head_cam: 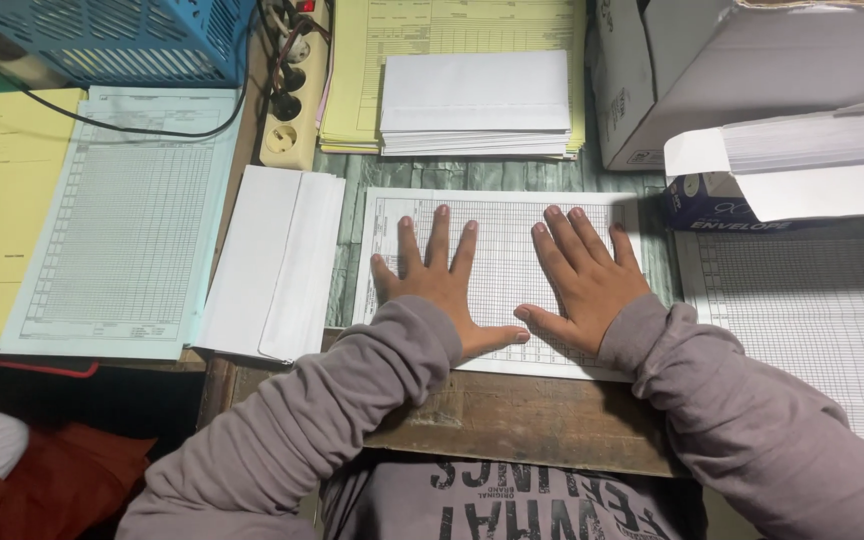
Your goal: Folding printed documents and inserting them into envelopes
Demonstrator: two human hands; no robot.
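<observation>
- White paper, a ruled form sheet (pixel 497 280), lies at the centre of the frame on the counter (pixel 512 415); its near edge sits close to the counter's front, so a slide of the palms could, I judge, push it off or crease it.
- The open cardboard box (pixel 782 160) at upper right holds a packed row of white envelopes; it overhangs another form and may tip.
- The left hand (pixel 437 285) and right hand (pixel 582 280) press flat on the sheet, fingers spread open, gripping nothing.
- A loose envelope stack (pixel 272 265) at centre left could slip.
</observation>
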